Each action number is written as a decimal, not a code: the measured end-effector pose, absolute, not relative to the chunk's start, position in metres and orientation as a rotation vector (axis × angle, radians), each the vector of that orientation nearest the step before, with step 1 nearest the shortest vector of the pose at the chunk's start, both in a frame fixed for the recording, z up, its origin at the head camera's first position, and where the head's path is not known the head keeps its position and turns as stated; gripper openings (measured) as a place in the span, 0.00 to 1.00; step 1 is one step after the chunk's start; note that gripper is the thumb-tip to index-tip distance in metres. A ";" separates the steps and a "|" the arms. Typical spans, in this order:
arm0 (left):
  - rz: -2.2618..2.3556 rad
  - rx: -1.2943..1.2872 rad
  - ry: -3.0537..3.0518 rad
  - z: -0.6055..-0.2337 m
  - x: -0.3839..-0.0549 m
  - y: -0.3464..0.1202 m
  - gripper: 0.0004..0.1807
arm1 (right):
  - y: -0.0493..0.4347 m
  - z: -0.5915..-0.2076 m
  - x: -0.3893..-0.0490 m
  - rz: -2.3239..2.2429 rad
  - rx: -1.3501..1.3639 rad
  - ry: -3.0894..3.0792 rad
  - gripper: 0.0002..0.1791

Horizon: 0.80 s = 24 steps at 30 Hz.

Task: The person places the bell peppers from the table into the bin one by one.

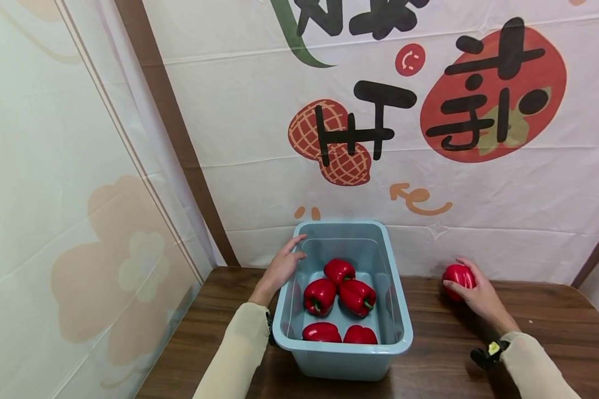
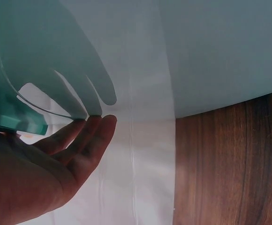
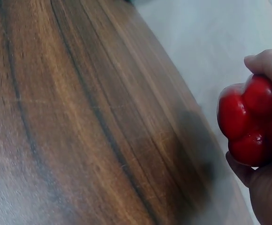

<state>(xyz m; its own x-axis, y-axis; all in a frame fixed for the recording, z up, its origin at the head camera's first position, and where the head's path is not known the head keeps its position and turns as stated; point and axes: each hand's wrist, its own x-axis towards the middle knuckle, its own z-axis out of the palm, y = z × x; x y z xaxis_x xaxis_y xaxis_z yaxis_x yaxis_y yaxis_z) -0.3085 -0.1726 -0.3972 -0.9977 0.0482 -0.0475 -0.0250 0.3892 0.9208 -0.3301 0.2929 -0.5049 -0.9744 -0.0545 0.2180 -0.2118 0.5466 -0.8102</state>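
A light-blue plastic bin [image 1: 299,350] stands on the wooden table, with several red bell peppers [image 1: 358,297] lying inside it. At its left rim, my left hand [image 1: 281,269] holds on near the far corner. In the left wrist view the fingertips [image 2: 109,123] of this hand rest against the bin's outer wall [image 2: 220,51], which mirrors them. To the right of the bin, my right hand [image 1: 485,299] grips another red bell pepper [image 1: 456,281], thumb on one side and fingers on the other. The right wrist view shows this pepper's lobed end [image 3: 248,122] between thumb and fingers.
The dark wooden table [image 1: 429,360] extends on both sides of the bin. Behind it hangs a white printed cloth [image 1: 259,183], close to the bin's far end. A pale curtain with a flower print [image 1: 80,221] hangs on the left.
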 end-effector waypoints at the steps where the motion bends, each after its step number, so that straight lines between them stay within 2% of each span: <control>1: 1.701 0.025 2.561 -0.397 -0.308 -0.173 0.29 | 0.293 -0.504 -0.330 1.405 0.225 -2.615 0.41; 24: 1.715 0.036 2.550 -0.398 -0.308 -0.174 0.29 | 0.286 -0.486 -0.325 1.415 0.254 -2.604 0.42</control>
<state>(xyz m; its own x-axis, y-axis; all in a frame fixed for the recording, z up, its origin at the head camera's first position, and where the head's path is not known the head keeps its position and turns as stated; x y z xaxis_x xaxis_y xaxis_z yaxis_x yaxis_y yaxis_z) -0.3079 -0.1741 -0.3982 -0.9974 0.0577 -0.0433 -0.0184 0.3778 0.9257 -0.3253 0.2860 -0.4862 -0.9716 -0.0694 0.2264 -0.2277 0.5361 -0.8129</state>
